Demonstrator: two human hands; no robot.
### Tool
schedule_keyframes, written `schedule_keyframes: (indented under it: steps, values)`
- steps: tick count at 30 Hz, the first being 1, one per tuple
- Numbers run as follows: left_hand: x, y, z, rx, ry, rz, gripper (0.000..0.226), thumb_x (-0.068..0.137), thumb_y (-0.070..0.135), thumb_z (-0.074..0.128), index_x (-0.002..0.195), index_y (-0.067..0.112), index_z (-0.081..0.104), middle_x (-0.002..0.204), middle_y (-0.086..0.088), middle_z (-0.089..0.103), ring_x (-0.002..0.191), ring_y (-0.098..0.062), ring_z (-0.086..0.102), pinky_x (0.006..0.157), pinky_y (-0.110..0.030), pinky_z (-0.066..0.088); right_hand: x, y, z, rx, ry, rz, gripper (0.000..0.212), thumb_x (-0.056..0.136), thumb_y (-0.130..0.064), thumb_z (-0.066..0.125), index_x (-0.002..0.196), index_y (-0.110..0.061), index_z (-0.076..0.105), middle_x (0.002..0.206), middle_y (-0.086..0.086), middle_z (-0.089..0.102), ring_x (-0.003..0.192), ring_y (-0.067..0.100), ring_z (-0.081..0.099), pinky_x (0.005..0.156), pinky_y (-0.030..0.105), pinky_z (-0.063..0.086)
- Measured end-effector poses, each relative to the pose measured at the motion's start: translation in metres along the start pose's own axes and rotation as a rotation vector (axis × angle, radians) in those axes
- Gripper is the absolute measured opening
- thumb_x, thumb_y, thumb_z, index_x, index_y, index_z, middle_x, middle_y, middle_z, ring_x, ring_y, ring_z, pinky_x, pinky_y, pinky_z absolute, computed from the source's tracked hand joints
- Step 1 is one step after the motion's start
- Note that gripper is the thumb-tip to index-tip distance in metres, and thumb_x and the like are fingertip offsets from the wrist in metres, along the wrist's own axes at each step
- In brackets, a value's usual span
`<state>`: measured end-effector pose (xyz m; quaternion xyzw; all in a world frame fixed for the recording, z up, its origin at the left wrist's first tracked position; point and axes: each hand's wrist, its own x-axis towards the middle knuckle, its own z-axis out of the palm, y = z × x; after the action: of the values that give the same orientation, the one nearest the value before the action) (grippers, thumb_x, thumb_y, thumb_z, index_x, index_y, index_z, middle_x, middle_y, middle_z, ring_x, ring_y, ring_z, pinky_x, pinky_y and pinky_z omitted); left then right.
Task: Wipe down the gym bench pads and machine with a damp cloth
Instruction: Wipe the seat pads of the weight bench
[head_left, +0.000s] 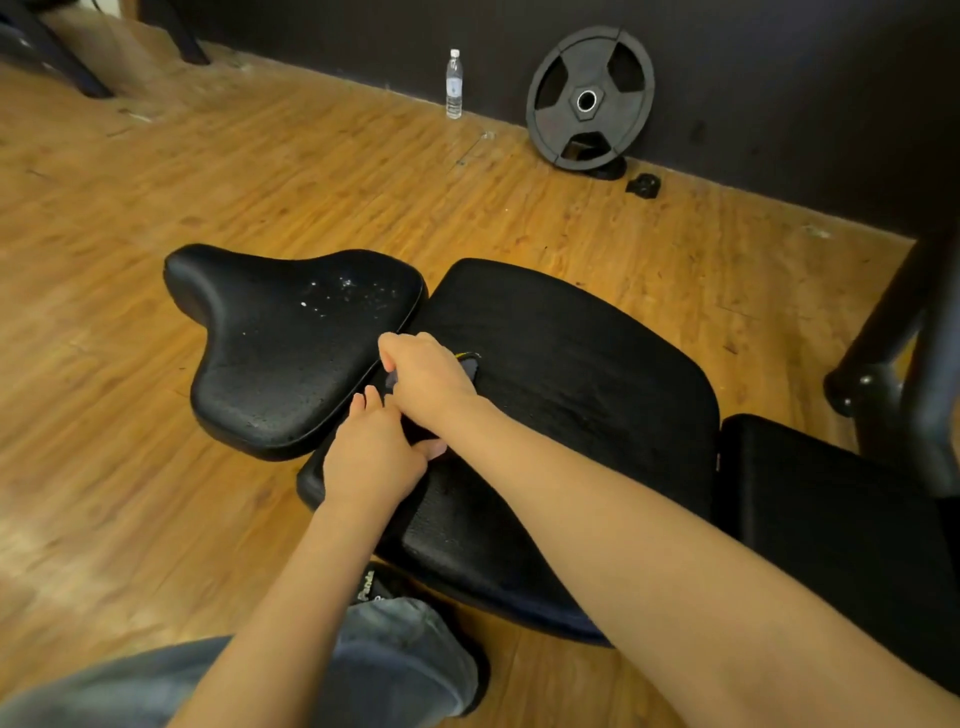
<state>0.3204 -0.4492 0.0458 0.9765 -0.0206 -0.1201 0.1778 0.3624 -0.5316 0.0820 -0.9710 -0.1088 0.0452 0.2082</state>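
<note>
A black saddle-shaped seat pad (291, 343) carries white specks and droplets on top. Beside it lies a wide black bench pad (571, 374), and another black pad (810, 509) follows at the right. My right hand (426, 379) grips a dark grey cloth (471, 366) with a yellow edge, down in the gap between the seat pad and the wide pad. Most of the cloth is hidden under the fist. My left hand (374, 457) rests at the near edge of the same gap, fingers reaching toward the cloth; whether it holds anything is hidden.
A black weight plate (589, 98) leans on the dark wall, with a water bottle (454, 83) standing to its left. A black machine frame tube (893, 322) rises at the right. Wooden floor (156, 182) spreads around. My knee and shoe are below the pad.
</note>
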Motion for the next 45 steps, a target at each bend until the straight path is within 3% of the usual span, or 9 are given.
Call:
schedule_keyframes:
  steps: [5,10,19,22,28,31,38,43,45]
  values:
    - [-0.002,0.001,-0.004,0.047,-0.036,-0.007,0.083,0.089,0.051,0.055,0.151,0.01,0.017,0.159,-0.012,0.007,0.147,-0.022,0.005,0.115,-0.038,0.02,-0.022,0.01,-0.003,0.069,0.07,0.029,0.019,0.085,-0.001,0.054,0.088,-0.015,0.042,0.073,-0.007,0.031,0.084,0.02,0.045,0.079,0.036,0.044]
    - [-0.007,0.005,-0.007,0.036,-0.047,-0.022,0.084,0.089,0.052,0.054,0.151,0.009,0.015,0.159,-0.011,0.005,0.147,-0.023,0.005,0.116,-0.039,0.019,-0.071,0.05,-0.008,0.131,0.151,0.143,0.023,0.082,0.003,0.053,0.084,-0.017,0.041,0.076,-0.007,0.038,0.084,0.02,0.047,0.071,0.035,0.044]
    - [-0.013,0.014,-0.01,0.019,-0.063,-0.094,0.082,0.09,0.046,0.057,0.151,0.009,0.017,0.159,-0.011,0.008,0.146,-0.026,0.008,0.116,-0.042,0.018,-0.211,0.157,-0.025,0.095,0.255,0.427,0.021,0.08,0.007,0.049,0.081,-0.013,0.045,0.075,-0.007,0.042,0.074,0.012,0.044,0.054,0.017,0.03]
    - [-0.019,0.016,-0.01,0.044,-0.059,-0.094,0.079,0.091,0.047,0.054,0.15,0.009,0.019,0.158,-0.012,0.01,0.146,-0.027,0.01,0.116,-0.042,0.019,-0.22,0.164,-0.027,0.081,0.251,0.457,0.021,0.081,0.005,0.051,0.081,-0.015,0.046,0.076,-0.008,0.043,0.069,0.004,0.042,0.053,0.016,0.027]
    - [-0.033,0.009,-0.017,0.129,-0.154,-0.076,0.079,0.092,0.046,0.053,0.151,0.008,0.015,0.159,-0.011,0.008,0.146,-0.026,0.01,0.116,-0.038,0.019,-0.219,0.163,-0.026,0.105,0.235,0.527,0.025,0.085,0.001,0.051,0.086,-0.024,0.047,0.088,-0.003,0.047,0.07,0.007,0.052,0.057,0.015,0.035]
    - [-0.032,0.007,-0.018,0.139,-0.16,-0.061,0.082,0.091,0.045,0.056,0.151,0.007,0.015,0.159,-0.011,0.008,0.146,-0.026,0.01,0.115,-0.038,0.02,-0.205,0.148,-0.028,0.064,0.208,0.497,0.026,0.085,0.001,0.05,0.087,-0.025,0.047,0.087,-0.004,0.044,0.068,0.009,0.052,0.057,0.018,0.036]
    - [-0.028,0.006,-0.018,0.165,-0.152,-0.051,0.085,0.088,0.048,0.058,0.15,0.007,0.017,0.159,-0.011,0.009,0.146,-0.026,0.01,0.112,-0.039,0.028,-0.104,0.069,-0.016,0.048,0.084,0.217,0.022,0.084,0.002,0.048,0.091,-0.019,0.047,0.082,-0.006,0.036,0.079,0.02,0.049,0.071,0.034,0.043]
    - [-0.019,0.005,-0.019,0.182,-0.133,-0.044,0.079,0.084,0.05,0.063,0.145,0.009,0.031,0.156,-0.011,0.021,0.143,-0.025,0.023,0.104,-0.036,0.037,-0.042,0.021,-0.006,0.041,0.009,-0.013,0.027,0.082,0.004,0.049,0.103,-0.013,0.048,0.078,-0.005,0.034,0.081,0.021,0.041,0.069,0.033,0.034]
    - [-0.018,0.003,-0.019,0.179,-0.127,-0.037,0.078,0.084,0.051,0.063,0.144,0.011,0.033,0.157,-0.011,0.02,0.143,-0.023,0.024,0.103,-0.035,0.038,-0.021,0.004,-0.002,0.035,-0.046,-0.044,0.03,0.084,0.003,0.051,0.11,-0.01,0.047,0.085,0.0,0.044,0.09,0.023,0.045,0.071,0.032,0.034]
